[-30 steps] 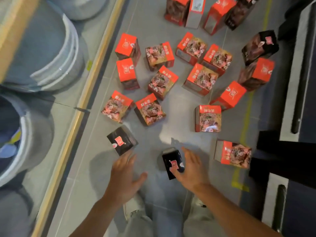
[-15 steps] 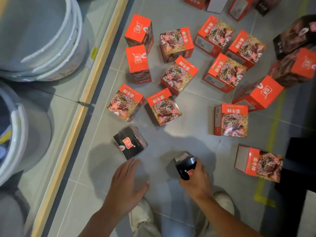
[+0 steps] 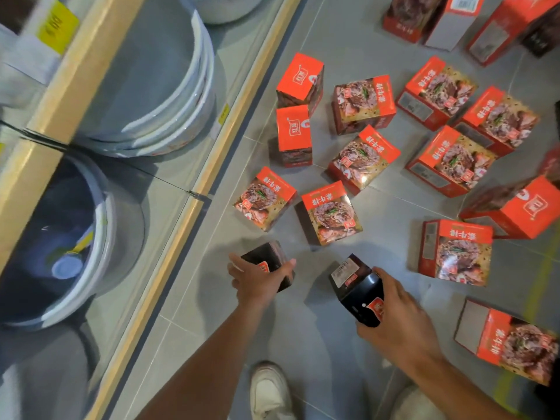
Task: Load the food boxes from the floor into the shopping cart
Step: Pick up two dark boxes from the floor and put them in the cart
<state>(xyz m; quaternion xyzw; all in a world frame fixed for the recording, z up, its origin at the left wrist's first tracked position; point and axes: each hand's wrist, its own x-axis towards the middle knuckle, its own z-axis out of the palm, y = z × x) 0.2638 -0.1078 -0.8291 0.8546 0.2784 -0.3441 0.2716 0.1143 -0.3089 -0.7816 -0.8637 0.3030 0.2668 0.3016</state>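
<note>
In the head view, the left hand (image 3: 260,278) wraps its fingers around a black box (image 3: 268,263) on the grey floor (image 3: 388,213) near the shelf edge (image 3: 181,219). The right hand (image 3: 394,316) grips another black box (image 3: 357,289) just beside it. Red food boxes (image 3: 328,212) lie scattered beyond.

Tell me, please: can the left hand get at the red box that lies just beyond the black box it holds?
Probably not yet. The left hand is closed on a black box, so it is occupied. The floor up to the red box looks free.
</note>
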